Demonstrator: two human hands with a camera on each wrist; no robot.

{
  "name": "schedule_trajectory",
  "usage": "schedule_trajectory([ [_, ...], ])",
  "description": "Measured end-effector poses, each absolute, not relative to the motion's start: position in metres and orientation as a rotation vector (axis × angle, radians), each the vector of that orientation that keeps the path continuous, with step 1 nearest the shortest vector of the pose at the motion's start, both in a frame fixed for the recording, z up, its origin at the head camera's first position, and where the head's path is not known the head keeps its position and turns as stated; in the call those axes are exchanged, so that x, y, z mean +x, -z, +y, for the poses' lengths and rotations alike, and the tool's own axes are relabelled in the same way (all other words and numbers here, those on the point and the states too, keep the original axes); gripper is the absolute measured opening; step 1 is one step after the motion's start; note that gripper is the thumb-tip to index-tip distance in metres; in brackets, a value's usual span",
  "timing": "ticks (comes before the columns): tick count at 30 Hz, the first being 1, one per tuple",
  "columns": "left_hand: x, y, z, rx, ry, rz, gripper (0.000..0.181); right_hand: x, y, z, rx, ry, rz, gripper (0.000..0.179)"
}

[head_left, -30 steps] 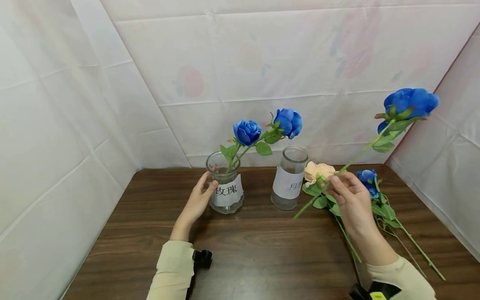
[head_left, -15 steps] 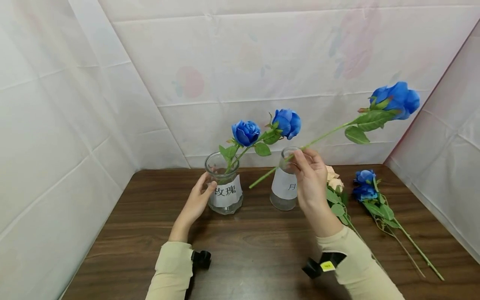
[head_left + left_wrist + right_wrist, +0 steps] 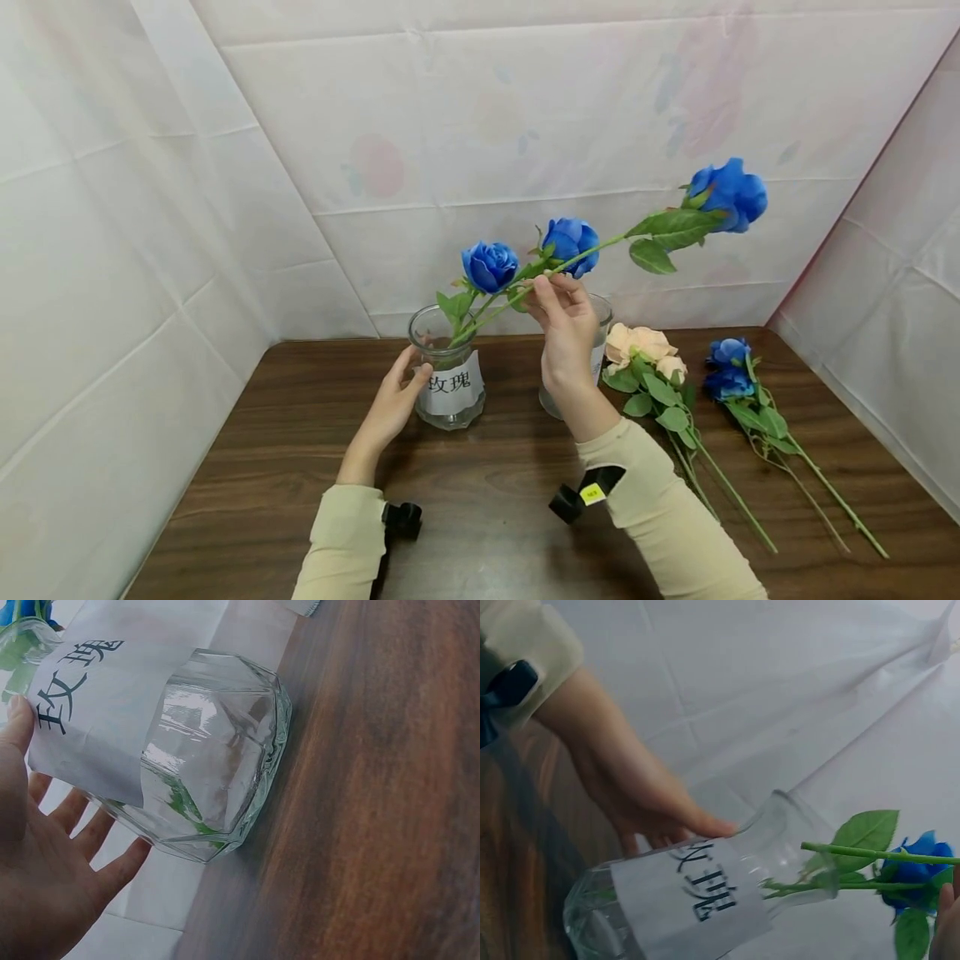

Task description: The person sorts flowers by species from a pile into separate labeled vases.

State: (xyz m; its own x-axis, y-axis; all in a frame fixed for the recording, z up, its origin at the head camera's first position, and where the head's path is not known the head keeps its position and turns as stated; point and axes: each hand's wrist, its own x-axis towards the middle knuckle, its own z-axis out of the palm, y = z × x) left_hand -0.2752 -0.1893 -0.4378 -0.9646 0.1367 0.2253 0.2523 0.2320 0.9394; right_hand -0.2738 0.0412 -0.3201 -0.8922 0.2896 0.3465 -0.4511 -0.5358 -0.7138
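My left hand (image 3: 392, 398) holds a clear glass vase (image 3: 452, 417) from its left side, thumb in front and fingers behind. The vase has a white paper label (image 3: 105, 697) with black characters. Two blue roses (image 3: 491, 267) stand in it, leaning right; one stem base shows through the glass in the left wrist view. My right hand (image 3: 567, 342) pinches the stem of another blue rose (image 3: 727, 196) between thumb and fingers. Its bloom points up and right, and the cut stem end (image 3: 810, 847) is right at the vase's mouth.
A second labelled glass vase (image 3: 551, 402) stands partly hidden behind my right hand. Peach flowers (image 3: 641, 346) and more blue flowers (image 3: 729, 383) lie on the right side of the brown wooden table (image 3: 480, 533). A white cloth (image 3: 420, 100) backs the table.
My right hand has moved left with the blue rose, from above the peach flowers past the second vase, bringing the stem end to the held vase's mouth. My left hand has stayed in place.
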Motion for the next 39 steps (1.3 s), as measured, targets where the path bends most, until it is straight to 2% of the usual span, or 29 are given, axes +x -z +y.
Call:
schedule_trajectory([
  [12,-0.276,0.438,-0.189,-0.381,1.857,-2.383,0.055,-0.286,0.353,0.008,0.221,-2.371,-1.318,0.013],
  [23,-0.277,0.438,-0.189,-0.368,1.825,-2.400,0.055,-0.296,0.368,-0.002,0.140,-2.393,-1.378,0.009],
  [33,-0.276,0.438,-0.191,-0.386,1.818,-2.411,0.057,-0.300,0.376,-0.010,0.007,-2.281,-1.698,0.023],
  [39,-0.276,0.438,-0.190,-0.377,1.831,-2.411,0.058,-0.302,0.376,-0.010,0.058,-2.299,-1.626,0.027],
])
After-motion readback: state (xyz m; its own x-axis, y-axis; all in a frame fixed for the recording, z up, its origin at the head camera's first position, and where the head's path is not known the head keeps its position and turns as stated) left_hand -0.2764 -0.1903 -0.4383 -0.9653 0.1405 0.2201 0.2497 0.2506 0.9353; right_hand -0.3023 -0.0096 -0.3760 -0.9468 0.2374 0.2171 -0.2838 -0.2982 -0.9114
